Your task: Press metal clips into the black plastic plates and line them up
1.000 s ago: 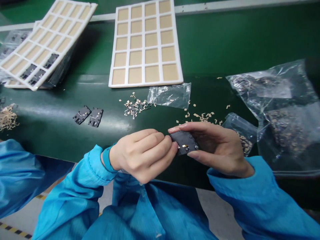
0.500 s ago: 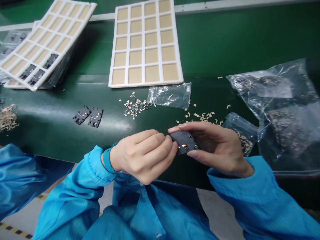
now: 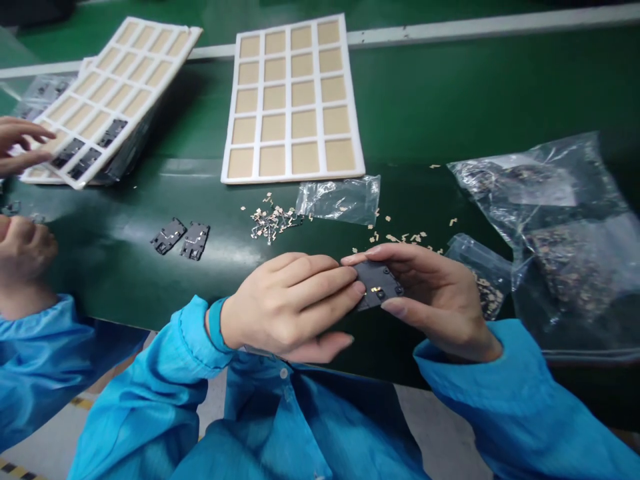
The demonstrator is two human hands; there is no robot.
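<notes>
My right hand (image 3: 433, 300) holds a small black plastic part (image 3: 377, 285) between thumb and fingers. My left hand (image 3: 290, 307) presses its fingertips against the part's left edge. A tiny gold metal piece (image 3: 374, 289) lies on the part, and several dark round spots mark its corners. The underside of the part is hidden. Ahead of my hands, a scatter of small metal pieces (image 3: 270, 223) lies on the green mat (image 3: 450, 100). Two similar black parts (image 3: 180, 239) rest to the left of my left hand.
A white foam tray (image 3: 295, 176) with tan cells lies ahead. At the left, another tray (image 3: 140, 108) sits on a stack, and a co-worker's hands (image 3: 20, 200) are beside it. Plastic bags of parts (image 3: 545, 213) lie at the right, and a small bag (image 3: 340, 200) lies ahead.
A co-worker's hands have come into view at the left. My left fingers have shifted along the part, and the part sits slightly further right. The whole view has moved slightly.
</notes>
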